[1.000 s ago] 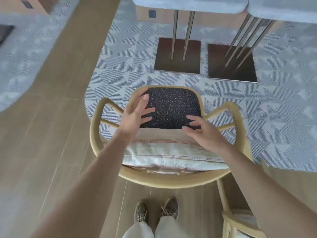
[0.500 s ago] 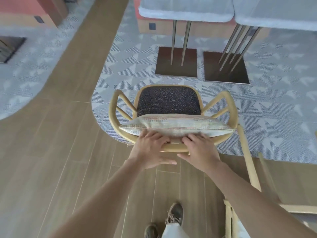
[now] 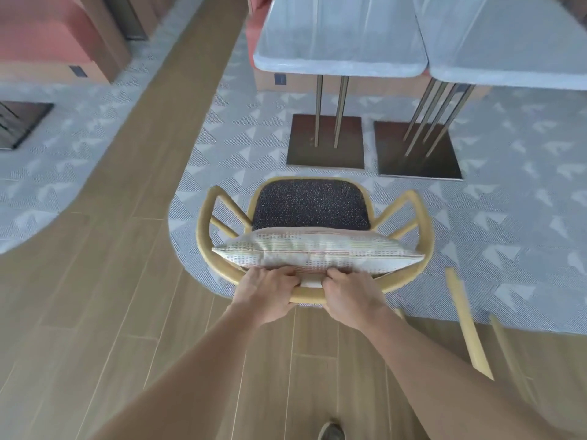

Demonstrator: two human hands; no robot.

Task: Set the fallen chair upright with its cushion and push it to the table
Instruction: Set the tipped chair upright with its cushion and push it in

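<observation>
A light wooden armchair (image 3: pixel 203 230) with a dark speckled seat (image 3: pixel 311 204) stands upright on the patterned carpet, facing the table. A striped pale cushion (image 3: pixel 317 250) leans against its curved backrest. My left hand (image 3: pixel 265 293) and my right hand (image 3: pixel 351 296) both grip the top rail of the backrest side by side, fingers curled over it just below the cushion. The grey-topped table (image 3: pixel 340 42) stands ahead, its edge some way beyond the chair's front.
Two square dark table bases (image 3: pixel 325 142) with thin metal legs stand under the tables. A second grey table (image 3: pixel 508 49) adjoins on the right. Part of another wooden chair (image 3: pixel 467 325) is at my right. Wood flooring runs to the left; a red sofa (image 3: pixel 41 36) sits far left.
My hands left the seat and cushion and took hold of the backrest rail. The chair has moved forward onto the carpet toward the table, and the cushion now stands against the back.
</observation>
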